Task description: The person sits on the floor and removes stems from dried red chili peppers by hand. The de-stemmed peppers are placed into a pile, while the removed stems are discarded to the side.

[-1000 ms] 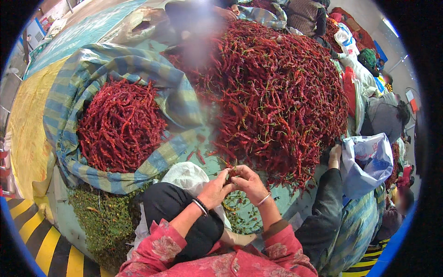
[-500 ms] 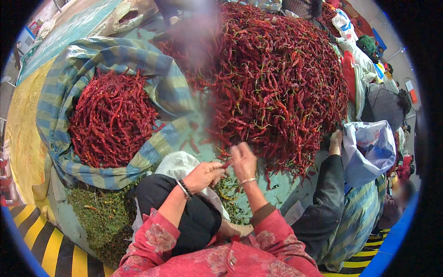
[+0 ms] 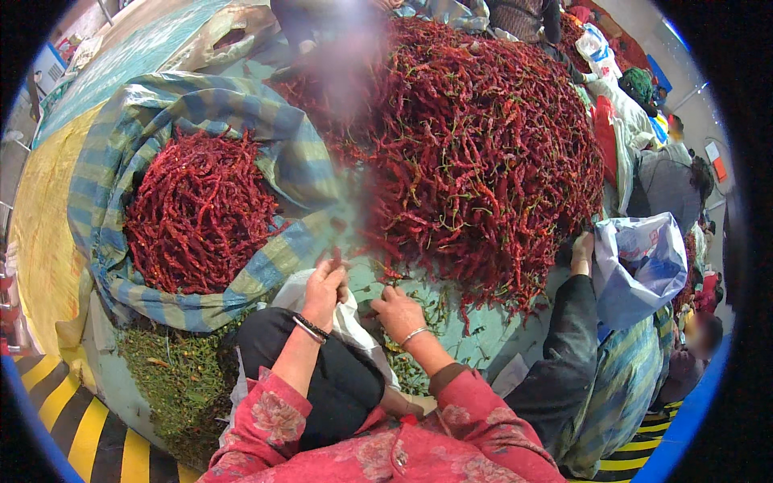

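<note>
My left hand (image 3: 324,291), with a dark bracelet and a pale band at the wrist, is closed on a red chili pepper (image 3: 336,255) that shows at its fingertips. It is beside the rim of a blue-and-cream checked sack (image 3: 299,251) full of red chilies (image 3: 201,211). Over the green stems and scraps (image 3: 423,362), my right hand (image 3: 401,312) has its fingers bent together. What they hold, if anything, is too small to name. Beyond my right hand rises a big heap of dried red chilies (image 3: 483,153).
A mound of green stems (image 3: 171,378) lies left of my dark-clad knee (image 3: 342,394). White cloth (image 3: 350,326) drapes beside it. At right, a co-worker's dark sleeve (image 3: 555,358) reaches to the heap, next to a white bag (image 3: 640,282). Other people sit at the far right.
My hands have parted. The left moved up and left toward the checked sack; the right drew back down and left, away from the heap.
</note>
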A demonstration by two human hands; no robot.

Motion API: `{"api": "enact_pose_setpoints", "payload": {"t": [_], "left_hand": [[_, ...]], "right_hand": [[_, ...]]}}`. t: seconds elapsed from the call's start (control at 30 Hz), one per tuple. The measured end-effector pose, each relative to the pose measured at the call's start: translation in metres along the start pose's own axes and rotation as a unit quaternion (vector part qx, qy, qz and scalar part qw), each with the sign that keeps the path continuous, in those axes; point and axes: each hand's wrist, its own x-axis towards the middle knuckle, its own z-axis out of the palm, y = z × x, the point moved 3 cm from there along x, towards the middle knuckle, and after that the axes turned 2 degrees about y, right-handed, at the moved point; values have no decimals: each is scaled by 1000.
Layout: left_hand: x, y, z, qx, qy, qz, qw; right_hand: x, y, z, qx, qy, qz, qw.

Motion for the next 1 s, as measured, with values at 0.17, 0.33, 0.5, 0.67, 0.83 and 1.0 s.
{"api": "enact_pose_setpoints", "payload": {"t": [0.17, 0.33, 0.5, 0.67, 0.83, 1.0], "left_hand": [[10, -5, 2, 55, 83, 25, 995], [17, -24, 2, 145, 71, 10, 987], [19, -25, 9, 280, 74, 10, 957], [6, -17, 23, 270, 4, -20, 963], [0, -18, 17, 289, -29, 112, 950], [-15, -20, 39, 479, -12, 395, 784]], "right_hand": [[13, 45, -23, 253, -14, 228, 940], [32, 45, -21, 92, -16, 226, 970], [31, 45, -20, 141, 56, 193, 969], [18, 22, -43, 323, 66, 120, 937], [6, -1, -54, 358, 11, 124, 925], [1, 18, -14, 393, 34, 145, 907]]}}
